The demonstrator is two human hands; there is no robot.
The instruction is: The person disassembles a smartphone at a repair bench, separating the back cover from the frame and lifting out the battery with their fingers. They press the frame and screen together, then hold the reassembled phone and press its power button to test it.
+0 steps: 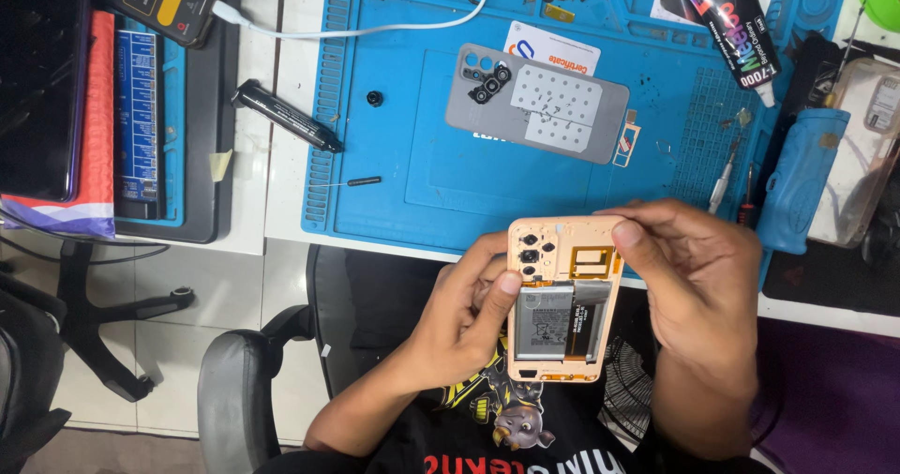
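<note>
Holding an opened peach-coloured phone (pixel 561 298) low in the middle of the frame, you've got both hands wrapped on it. Your left hand (pixel 464 319) grips its left edge, thumb pressed by the battery (pixel 547 321). Your right hand (pixel 698 286) clamps the right edge, thumb on the top right corner. Just above sits the blue repair mat (pixel 450 179), with the grey back cover (pixel 534 102) lying flat up the middle. A black pen-shaped tool (pixel 286 115) lies left of the mat, and a black glue tube (pixel 731 24) sits at the upper right.
</note>
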